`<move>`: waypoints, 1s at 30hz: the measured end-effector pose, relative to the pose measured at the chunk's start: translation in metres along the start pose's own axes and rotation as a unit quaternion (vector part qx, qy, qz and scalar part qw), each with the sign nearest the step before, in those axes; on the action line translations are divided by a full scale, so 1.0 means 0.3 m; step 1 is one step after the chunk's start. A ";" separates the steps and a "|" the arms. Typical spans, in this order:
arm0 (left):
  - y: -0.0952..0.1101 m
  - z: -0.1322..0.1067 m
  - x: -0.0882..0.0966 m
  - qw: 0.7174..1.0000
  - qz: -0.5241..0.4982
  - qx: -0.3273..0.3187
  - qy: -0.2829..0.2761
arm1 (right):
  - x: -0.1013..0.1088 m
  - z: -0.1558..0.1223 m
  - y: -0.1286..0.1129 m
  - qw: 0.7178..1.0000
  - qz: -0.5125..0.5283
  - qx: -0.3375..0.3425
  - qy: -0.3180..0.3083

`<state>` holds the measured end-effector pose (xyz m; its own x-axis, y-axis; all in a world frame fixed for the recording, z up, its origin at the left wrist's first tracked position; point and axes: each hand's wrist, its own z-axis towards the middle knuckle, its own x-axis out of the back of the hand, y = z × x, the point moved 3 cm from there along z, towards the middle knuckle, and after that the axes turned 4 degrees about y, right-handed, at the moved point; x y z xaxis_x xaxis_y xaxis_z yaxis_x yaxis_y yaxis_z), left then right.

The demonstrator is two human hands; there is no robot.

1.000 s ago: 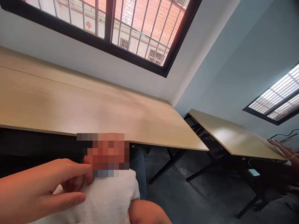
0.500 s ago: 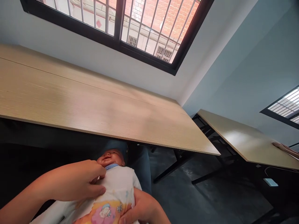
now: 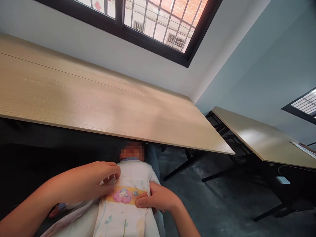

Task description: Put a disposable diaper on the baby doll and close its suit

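Observation:
A baby doll [image 3: 133,171] in a white top lies on my lap, its head toward the long wooden table. A white diaper [image 3: 124,210] with a colourful cartoon waistband covers its lower body. My left hand [image 3: 98,179] rests on the doll's left side, fingers curled and pinching the diaper's upper edge. My right hand [image 3: 155,199] presses on the right end of the waistband, thumb and fingers closed on it.
The long wooden table [image 3: 98,105] stands right in front, its edge just above the doll's head. A second wooden table [image 3: 259,141] stands at the right with another person's hand at its far end. A barred window [image 3: 148,23] is above. The floor is dark.
The view tipped down, so more of the doll and its diaper show. Both my hands slid down from the doll's chest to the diaper waistband.

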<state>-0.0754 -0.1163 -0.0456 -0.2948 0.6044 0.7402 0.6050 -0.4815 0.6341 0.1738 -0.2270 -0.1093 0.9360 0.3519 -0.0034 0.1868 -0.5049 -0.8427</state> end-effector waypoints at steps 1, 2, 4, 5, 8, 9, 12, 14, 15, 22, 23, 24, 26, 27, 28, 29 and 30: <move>-0.005 0.000 0.001 1.000 0.000 0.001 -0.027 | 0.013 -0.021 -0.015 0.999 -0.037 -0.014 0.000; -0.010 0.002 0.003 0.999 -0.003 0.000 -0.052 | 0.025 -0.042 -0.030 0.997 -0.067 -0.026 0.000; -0.013 0.014 0.007 0.997 -0.024 -0.012 -0.077 | 0.047 -0.079 -0.059 0.992 -0.119 -0.034 0.022; -0.012 0.023 0.007 0.995 -0.045 -0.026 -0.087 | 0.057 -0.093 -0.069 0.987 -0.148 -0.033 0.046; -0.008 0.057 -0.008 0.983 -0.105 -0.075 -0.128 | 0.070 -0.115 -0.076 0.969 -0.211 -0.021 0.125; -0.009 0.068 -0.016 0.980 -0.116 -0.084 -0.141 | 0.069 -0.116 -0.071 0.966 -0.218 -0.019 0.139; -0.025 0.099 -0.037 0.974 -0.139 -0.083 -0.158 | 0.056 -0.103 -0.050 0.967 -0.216 -0.017 0.134; -0.040 0.115 -0.048 0.970 -0.161 -0.081 -0.166 | 0.052 -0.092 -0.041 0.972 -0.201 -0.014 0.118; -0.048 0.121 -0.053 0.966 -0.173 -0.085 -0.170 | 0.054 -0.088 -0.038 0.976 -0.187 -0.016 0.112; -0.114 0.166 -0.085 0.923 -0.305 -0.157 -0.177 | 0.106 -0.072 0.013 0.990 -0.077 -0.090 0.072; -0.124 0.172 -0.090 0.917 -0.317 -0.162 -0.180 | 0.116 -0.069 0.031 0.990 -0.073 -0.100 0.067; -0.133 0.178 -0.094 0.913 -0.324 -0.166 -0.185 | 0.125 -0.066 0.051 0.989 -0.076 -0.110 0.065; -0.146 0.187 -0.100 0.908 -0.327 -0.175 -0.193 | 0.140 -0.061 0.097 0.983 -0.101 -0.138 0.061; -0.152 0.191 -0.102 0.907 -0.326 -0.181 -0.195 | 0.146 -0.059 0.119 0.979 -0.121 -0.153 0.057; -0.157 0.194 -0.103 0.907 -0.324 -0.187 -0.194 | 0.150 -0.060 0.137 0.974 -0.143 -0.167 0.053; -0.161 0.196 -0.104 0.907 -0.323 -0.192 -0.192 | 0.152 -0.061 0.149 0.969 -0.167 -0.178 0.045; -0.165 0.198 -0.106 0.907 -0.323 -0.195 -0.188 | 0.152 -0.065 0.153 0.962 -0.196 -0.186 0.034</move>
<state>-0.0522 -0.0738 -0.1138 -0.1771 0.9787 0.1036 0.0659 -0.0933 0.9935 0.2309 -0.2495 -0.1375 0.7875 0.5259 0.3214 0.6108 -0.5962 -0.5211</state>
